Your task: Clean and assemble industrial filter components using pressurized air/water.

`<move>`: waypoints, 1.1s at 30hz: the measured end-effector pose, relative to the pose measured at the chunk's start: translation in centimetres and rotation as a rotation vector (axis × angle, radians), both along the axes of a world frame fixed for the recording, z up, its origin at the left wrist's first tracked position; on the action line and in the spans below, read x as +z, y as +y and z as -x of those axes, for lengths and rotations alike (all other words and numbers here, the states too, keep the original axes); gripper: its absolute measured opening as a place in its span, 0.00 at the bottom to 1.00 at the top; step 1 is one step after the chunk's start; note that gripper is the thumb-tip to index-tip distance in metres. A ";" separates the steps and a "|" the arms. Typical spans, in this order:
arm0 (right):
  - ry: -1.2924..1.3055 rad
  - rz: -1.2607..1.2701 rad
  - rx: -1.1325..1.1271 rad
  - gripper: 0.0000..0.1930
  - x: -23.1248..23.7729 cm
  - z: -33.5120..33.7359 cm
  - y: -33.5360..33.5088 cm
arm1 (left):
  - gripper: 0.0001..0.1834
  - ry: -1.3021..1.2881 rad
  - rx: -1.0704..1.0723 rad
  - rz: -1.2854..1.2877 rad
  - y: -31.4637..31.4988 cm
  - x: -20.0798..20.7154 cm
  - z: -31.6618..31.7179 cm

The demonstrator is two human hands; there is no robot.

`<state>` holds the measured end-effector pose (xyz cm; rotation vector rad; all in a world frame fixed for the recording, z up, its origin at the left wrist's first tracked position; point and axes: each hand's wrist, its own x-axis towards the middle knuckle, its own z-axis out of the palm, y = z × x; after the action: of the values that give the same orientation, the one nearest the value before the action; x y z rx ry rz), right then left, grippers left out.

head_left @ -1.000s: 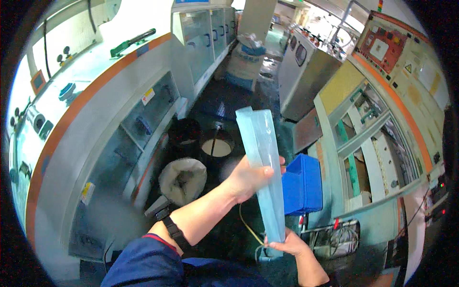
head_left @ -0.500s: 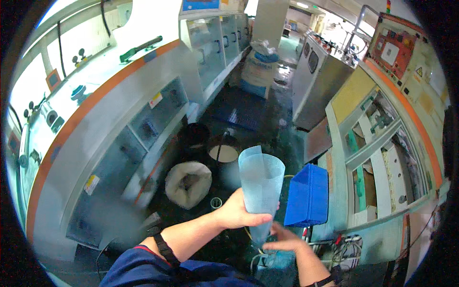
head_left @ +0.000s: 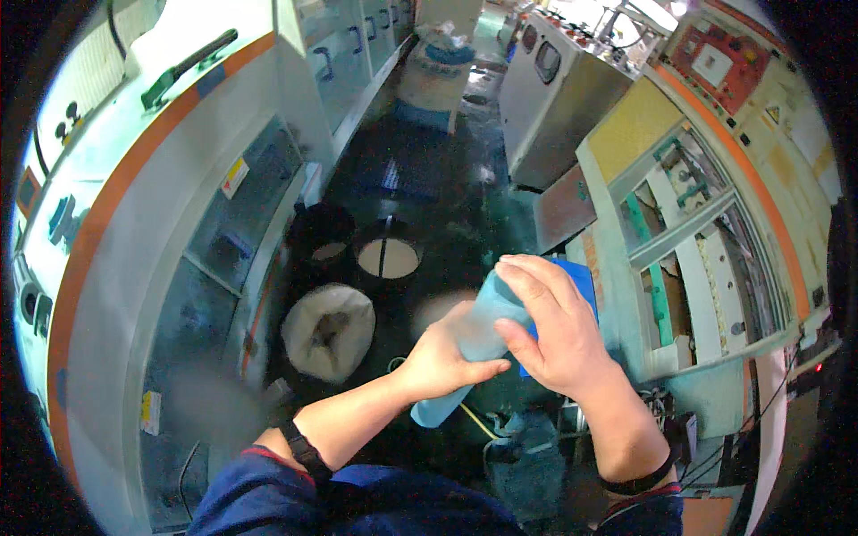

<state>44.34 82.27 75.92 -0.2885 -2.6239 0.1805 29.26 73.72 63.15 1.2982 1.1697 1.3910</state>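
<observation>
A sheet of light-blue, slightly see-through material, rolled into a tube (head_left: 487, 326), slants between my two hands. My left hand (head_left: 438, 359) is closed round its middle, the thumb lying across the front. Over the upper right end, my right hand (head_left: 561, 335) is curled, with fingers on top and the thumb against the side. The lower end of the tube sticks out below my left hand, pointing down and left. My right fingers hide its top opening.
A blue crate (head_left: 576, 281) is partly hidden behind my right hand. On the dark floor stand a white-lined bin (head_left: 299, 330) and a round container of pale contents (head_left: 402, 257). Machine cabinets (head_left: 201, 192) flank the left; another with windows (head_left: 657, 322) stands right.
My right hand has risen from the tube's lower end to its upper end. The tube has gone from upright and flared to tilted and more tightly rolled. The view has shifted.
</observation>
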 end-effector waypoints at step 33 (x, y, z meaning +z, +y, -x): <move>-0.488 1.769 -0.156 0.45 -23.9 -9.5 -3.6 | 0.30 -1.086 0.087 0.263 4.8 -12.8 3.1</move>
<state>53.84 78.67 52.02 -1.1349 -1.9767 2.5281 26.14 78.53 50.35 0.1816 0.5984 1.5921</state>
